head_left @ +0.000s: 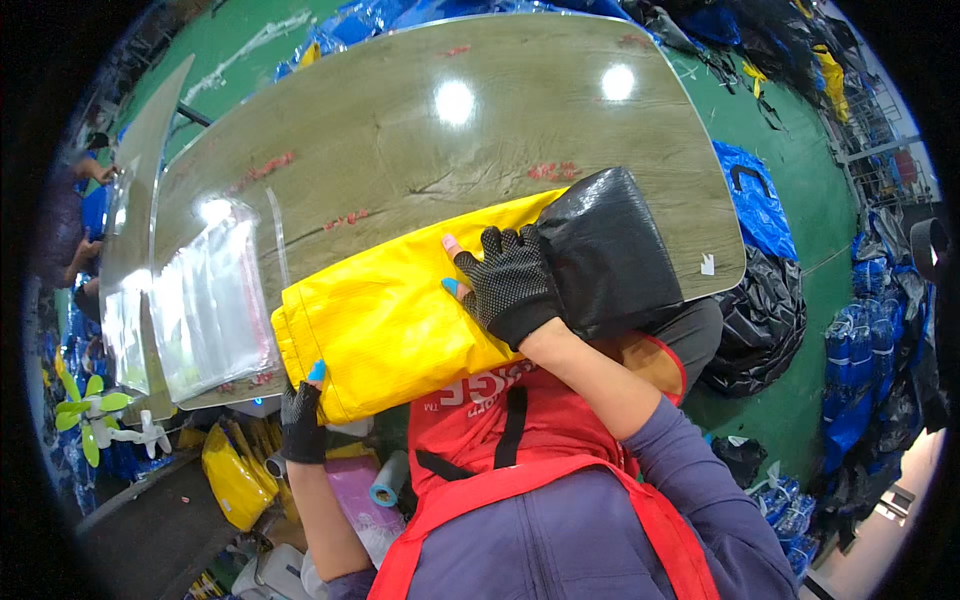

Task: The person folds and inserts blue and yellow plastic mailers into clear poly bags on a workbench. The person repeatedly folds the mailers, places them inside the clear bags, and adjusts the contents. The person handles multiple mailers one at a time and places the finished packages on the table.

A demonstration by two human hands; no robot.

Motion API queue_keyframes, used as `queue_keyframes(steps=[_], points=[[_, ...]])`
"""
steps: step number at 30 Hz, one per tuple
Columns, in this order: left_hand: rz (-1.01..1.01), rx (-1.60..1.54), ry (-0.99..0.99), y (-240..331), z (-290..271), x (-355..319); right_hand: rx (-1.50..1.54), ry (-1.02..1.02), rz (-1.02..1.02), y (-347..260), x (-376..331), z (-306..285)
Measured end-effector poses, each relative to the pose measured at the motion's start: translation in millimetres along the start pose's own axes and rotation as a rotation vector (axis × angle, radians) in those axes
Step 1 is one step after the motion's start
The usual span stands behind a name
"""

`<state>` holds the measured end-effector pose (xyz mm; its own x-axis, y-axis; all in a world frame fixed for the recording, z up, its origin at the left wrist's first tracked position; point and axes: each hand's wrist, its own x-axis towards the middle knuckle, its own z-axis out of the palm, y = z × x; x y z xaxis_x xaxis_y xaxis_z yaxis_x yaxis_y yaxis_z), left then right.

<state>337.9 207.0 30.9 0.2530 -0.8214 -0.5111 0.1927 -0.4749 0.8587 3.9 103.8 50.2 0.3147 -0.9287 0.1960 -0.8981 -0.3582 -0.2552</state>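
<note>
A flat yellow plastic bag (pixel 385 315) with a glossy black end section (pixel 612 250) lies slantwise across the near edge of the table. The bag's lower left corner is pinched in my left hand (pixel 303 410), thumb on top and the other fingers mostly hidden. My right hand (pixel 508 285) rests palm down where yellow meets black, its fingers spread and pressing on the material. Both hands wear black dotted gloves, and blue tape wraps some bare fingertips.
Clear plastic sleeves (pixel 212 305) are stacked on the table (pixel 400 120) at left. Blue bags (pixel 752 200) and black bags (pixel 760 320) lie on the green floor at right. Yellow bags (pixel 238 475) sit below left. Another person (pixel 75 210) is at far left.
</note>
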Motion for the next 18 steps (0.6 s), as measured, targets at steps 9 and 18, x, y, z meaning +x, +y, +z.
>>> queue_keyframes(steps=[9, 18], points=[[0.082, 0.112, -0.491, 82.5, 104.2, -21.1, 0.017, 0.445, -0.091, 17.1, -77.7, -4.9], [1.572, 1.306, -0.849, 63.1, 339.4, -32.2, 1.157, 0.297, 0.031, 30.6, -91.7, 53.4]])
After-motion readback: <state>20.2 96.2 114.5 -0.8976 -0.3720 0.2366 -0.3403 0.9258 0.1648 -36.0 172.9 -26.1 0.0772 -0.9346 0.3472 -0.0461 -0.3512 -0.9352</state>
